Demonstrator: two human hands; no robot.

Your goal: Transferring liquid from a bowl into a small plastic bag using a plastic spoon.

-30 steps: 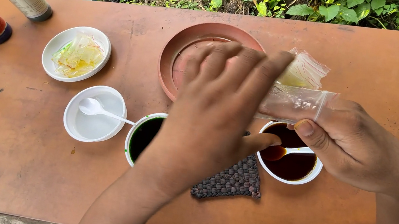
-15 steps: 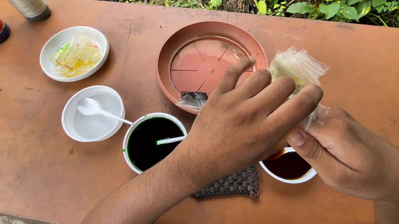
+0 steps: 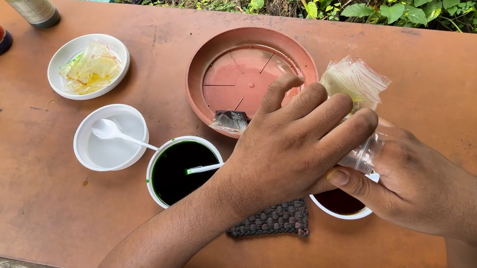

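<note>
clear plastic bags [image 3: 354, 85] gripped by both hands: left hand [image 3: 296, 145] on top, right hand [image 3: 412, 183] beneath.

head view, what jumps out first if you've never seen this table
Two hands meet mid-table: the left hand lies over the right hand, both on a clear plastic bag above a bowl of dark red liquid. Beside them sits a bowl of dark green liquid with a small spoon in it, in front of a round terracotta saucer. At the left stand a white bowl with a spoon and a dish of yellowish wrappers.
</note>
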